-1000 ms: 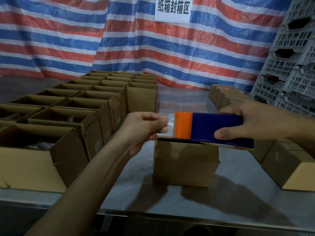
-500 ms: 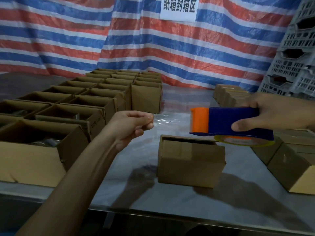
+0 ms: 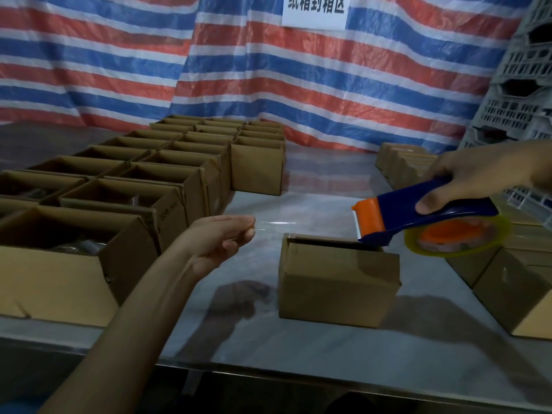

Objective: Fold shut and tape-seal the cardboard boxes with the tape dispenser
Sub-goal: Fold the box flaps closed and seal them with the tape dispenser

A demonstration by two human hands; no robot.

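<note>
Cardboard box point(image 3: 337, 282) sits with flaps folded near us on the desk point(image 3: 298, 354), and just above it we hold a clear tape strip point(image 3: 298, 224) taut between our left hand point(image 3: 221, 240), pinching the free end, and the tape dispenser point(image 3: 418, 210) gripped in our right hand point(image 3: 478, 171). We judge sealing is in hand: next the strip must come down along the top seam, before the open boxes point(image 3: 167, 174) farther back.

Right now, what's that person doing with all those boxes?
A person is taping boxes shut. The left hand pinches the loose end of a clear tape strip, and the right hand grips the blue and orange tape dispenser. The strip is stretched between them just above a closed cardboard box on the table; it does not look stuck down yet. Rows of open boxes wait on the left.
</note>
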